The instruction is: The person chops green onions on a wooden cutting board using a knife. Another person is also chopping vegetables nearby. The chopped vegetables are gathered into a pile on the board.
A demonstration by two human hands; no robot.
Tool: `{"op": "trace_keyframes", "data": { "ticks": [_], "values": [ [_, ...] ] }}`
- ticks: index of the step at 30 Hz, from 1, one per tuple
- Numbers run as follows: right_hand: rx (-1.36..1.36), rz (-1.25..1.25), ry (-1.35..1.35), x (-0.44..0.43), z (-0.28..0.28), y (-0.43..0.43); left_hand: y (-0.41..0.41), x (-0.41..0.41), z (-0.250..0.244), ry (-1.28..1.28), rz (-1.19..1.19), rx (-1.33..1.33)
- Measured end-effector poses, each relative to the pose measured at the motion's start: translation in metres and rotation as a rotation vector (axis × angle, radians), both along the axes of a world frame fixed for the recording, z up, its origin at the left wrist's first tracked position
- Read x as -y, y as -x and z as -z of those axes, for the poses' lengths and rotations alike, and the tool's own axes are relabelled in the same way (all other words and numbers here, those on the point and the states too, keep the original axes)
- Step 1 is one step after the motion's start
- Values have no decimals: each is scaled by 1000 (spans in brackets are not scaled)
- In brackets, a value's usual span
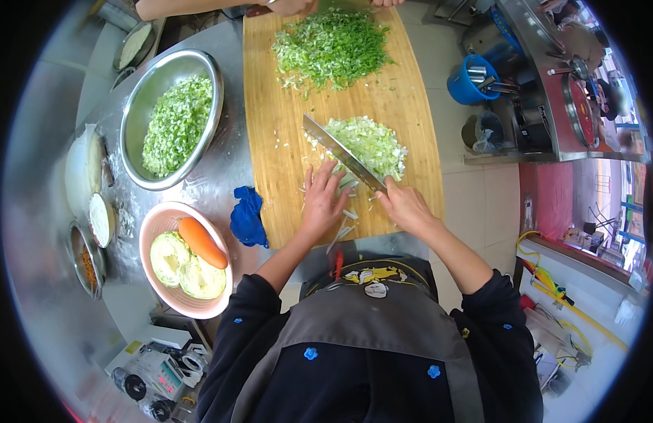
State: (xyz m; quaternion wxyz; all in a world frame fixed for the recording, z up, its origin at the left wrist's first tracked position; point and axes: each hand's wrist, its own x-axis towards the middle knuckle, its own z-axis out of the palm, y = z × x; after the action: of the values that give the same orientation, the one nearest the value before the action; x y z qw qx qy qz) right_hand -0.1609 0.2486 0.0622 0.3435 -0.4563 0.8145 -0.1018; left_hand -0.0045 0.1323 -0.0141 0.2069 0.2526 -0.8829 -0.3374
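My right hand (408, 206) grips the handle of a cleaver (343, 153), whose broad blade slants up and to the left across the wooden cutting board (276, 174). Just left of the blade, my left hand (324, 198) presses pale vegetable strips (349, 182) against the board with its fingertips. Beyond the blade lies a heap of finely chopped pale green vegetable (369, 143). A few loose strips (347, 227) are scattered near the board's front edge. Part of the strips is hidden under my fingers.
Across the board, another person's hand (292, 6) is beside a pile of chopped greens (334, 50). On the left stand a steel bowl (217, 113) of chopped greens and a pink basket (146, 254) holding a carrot (202, 243) and cabbage halves (170, 259). A blue cloth (247, 217) touches the board.
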Motion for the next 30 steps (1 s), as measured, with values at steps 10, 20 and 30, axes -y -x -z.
{"op": "trace_keyframes", "data": {
  "ticks": [10,20,30],
  "values": [
    [-3,0,0,-2,8,-14,26,16,-28,161,18,-23],
    [524,130,1108,-29,-261,26,32,15,-26,178,54,-168],
    [70,-240,1499,-28,-364,-77,32,18,-29,248,97,-171]
  ]
}}
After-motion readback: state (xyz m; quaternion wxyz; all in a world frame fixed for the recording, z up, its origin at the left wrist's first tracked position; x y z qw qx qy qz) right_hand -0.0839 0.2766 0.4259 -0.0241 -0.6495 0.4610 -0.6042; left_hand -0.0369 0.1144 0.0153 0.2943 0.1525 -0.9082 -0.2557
